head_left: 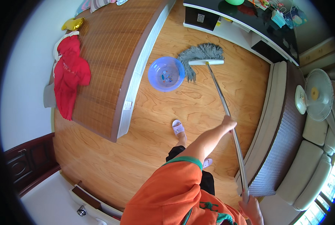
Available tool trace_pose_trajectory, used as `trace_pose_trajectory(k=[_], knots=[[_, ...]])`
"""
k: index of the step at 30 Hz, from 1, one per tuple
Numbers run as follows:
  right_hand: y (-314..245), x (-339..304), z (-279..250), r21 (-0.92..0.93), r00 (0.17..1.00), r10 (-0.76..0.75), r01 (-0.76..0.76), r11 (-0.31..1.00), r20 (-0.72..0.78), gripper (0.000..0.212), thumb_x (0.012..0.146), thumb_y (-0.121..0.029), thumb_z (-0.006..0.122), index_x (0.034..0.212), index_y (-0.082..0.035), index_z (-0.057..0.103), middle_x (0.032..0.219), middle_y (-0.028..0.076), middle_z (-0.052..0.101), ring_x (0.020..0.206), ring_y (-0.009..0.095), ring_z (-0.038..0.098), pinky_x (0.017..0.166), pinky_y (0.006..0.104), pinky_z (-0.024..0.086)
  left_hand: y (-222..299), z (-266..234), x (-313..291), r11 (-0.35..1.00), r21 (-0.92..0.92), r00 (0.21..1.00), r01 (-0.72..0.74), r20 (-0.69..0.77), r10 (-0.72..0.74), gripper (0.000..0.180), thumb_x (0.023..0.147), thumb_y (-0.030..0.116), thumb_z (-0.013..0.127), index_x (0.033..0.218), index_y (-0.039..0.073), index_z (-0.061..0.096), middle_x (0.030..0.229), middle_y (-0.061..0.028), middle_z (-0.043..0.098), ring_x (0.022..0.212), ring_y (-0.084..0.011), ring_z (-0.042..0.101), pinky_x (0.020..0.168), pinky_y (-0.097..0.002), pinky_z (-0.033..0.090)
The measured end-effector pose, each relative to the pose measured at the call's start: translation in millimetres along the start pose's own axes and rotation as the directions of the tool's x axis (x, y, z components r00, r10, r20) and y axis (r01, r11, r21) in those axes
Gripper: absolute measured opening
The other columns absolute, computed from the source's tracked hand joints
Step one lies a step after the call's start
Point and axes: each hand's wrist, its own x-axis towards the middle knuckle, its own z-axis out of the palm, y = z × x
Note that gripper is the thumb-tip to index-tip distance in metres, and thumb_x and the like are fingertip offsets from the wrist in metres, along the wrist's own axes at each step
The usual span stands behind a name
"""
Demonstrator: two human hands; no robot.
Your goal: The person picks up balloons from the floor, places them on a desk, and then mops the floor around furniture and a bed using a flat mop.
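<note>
A long-handled mop with a shaggy grey head (205, 51) and a white bar rests on the wooden floor (197, 107). My left hand (229, 123) is closed round the middle of its metal handle (222, 95). Close to me, at the handle's upper end, my right hand (252, 210) grips it too. Beside the mop head stands a translucent purple-blue basin (166, 74) with a coloured picture on its bottom. Some grey strands lie against the basin's right rim. Whether water is in it, I cannot tell.
A bed with a woven mat (107, 56) and red clothing (72, 71) stands left. At the far side is a black-and-white cabinet (227, 33). A sofa (300, 168) and a fan (319, 94) are right. My slippered foot (178, 127) is on the floor.
</note>
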Motion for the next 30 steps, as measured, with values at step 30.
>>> trace_pose_trajectory(k=[30], knots=[[150.4, -49.4, -6.0, -0.501, 0.993, -0.004, 0.061, 0.863, 0.114, 0.032, 0.068, -0.024, 0.053, 0.09, 0.0, 0.049, 0.07, 0.019, 0.057, 0.063, 0.033, 0.057, 0.055, 0.0405, 0.045, -203.2, 63.7, -157.1, 0.843, -0.464, 0.95, 0.272, -0.007, -0.311, 0.028, 0.074, 0.01, 0.047, 0.089, -0.004, 0.026, 0.06, -0.0142, 0.052, 0.05, -0.0232, 0.058, 0.039, -0.0332, 0.048]])
